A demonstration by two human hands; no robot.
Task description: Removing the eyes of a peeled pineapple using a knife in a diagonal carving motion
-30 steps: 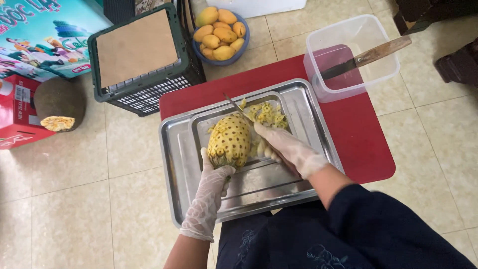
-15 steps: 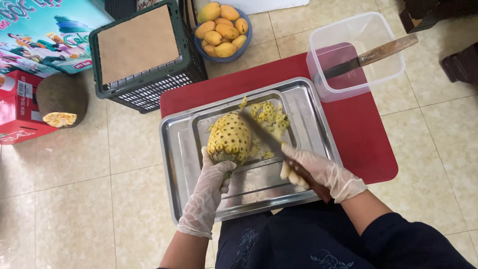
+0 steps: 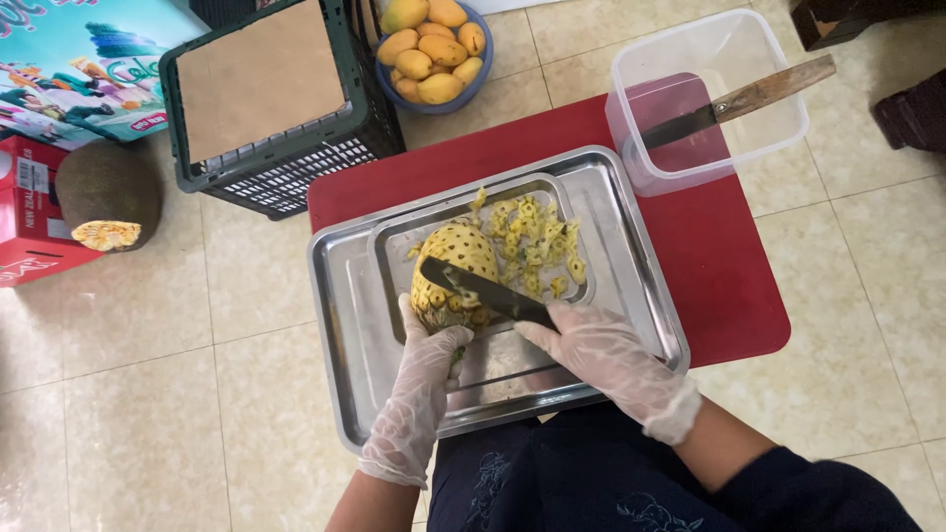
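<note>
- We count one peeled pineapple (image 3: 452,266), two knives, two metal trays, one clear plastic tub (image 3: 706,99), one red board (image 3: 719,286), one dark crate (image 3: 271,103) and one blue bowl of mangoes (image 3: 432,47); eight mangoes show.
- The pineapple lies in the small tray (image 3: 394,236), which sits inside the large tray (image 3: 335,325) on the red board on the tiled floor (image 3: 148,394).
- A loose heap of yellow trimmings (image 3: 537,241) lies just beside the pineapple, in the small tray.
- Our left hand (image 3: 426,386), gloved, cups the near end of the pineapple, its grip half closed with fingers and thumb curled against the fruit.
- Our right hand (image 3: 603,357), gloved, has its grip clenched on the handle of the dark knife (image 3: 483,289); the blade lies across the pineapple.
- The second knife (image 3: 739,101), with a wooden handle, rests across the plastic tub, well apart from both hands.
- A cardboard sheet (image 3: 258,79) covers the crate, and a cut brown fruit (image 3: 106,195) sits by a red box (image 3: 25,217).
</note>
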